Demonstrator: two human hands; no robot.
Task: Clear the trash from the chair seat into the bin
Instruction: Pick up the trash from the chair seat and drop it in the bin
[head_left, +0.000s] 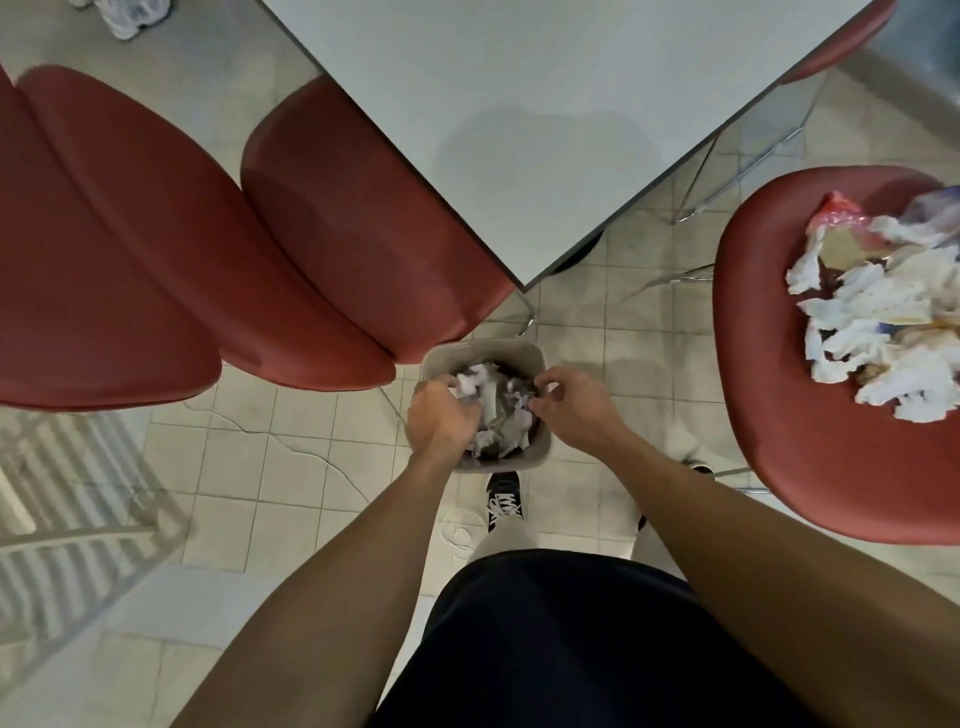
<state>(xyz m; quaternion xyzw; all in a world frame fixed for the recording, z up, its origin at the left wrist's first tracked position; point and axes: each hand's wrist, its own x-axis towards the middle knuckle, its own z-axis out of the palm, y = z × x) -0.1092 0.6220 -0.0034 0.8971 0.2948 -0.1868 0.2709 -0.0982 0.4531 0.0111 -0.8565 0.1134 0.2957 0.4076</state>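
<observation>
I had both hands over the bin (540, 453) — left hand (440, 420) curled onto crumpled paper (488, 410), right hand (574, 410) loosely curled, grip unclear. Chair seat (779, 415) held a white crumpled trash pile (883, 317) — tissues, pink wrapper.

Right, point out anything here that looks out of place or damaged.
A heap of crumpled trash lies on the right chair seat, where nobody could sit. A crack runs across the floor tiles left of the bin.

Tiled floor (291, 483); grey table (545, 130); red chairs (130, 249).
</observation>
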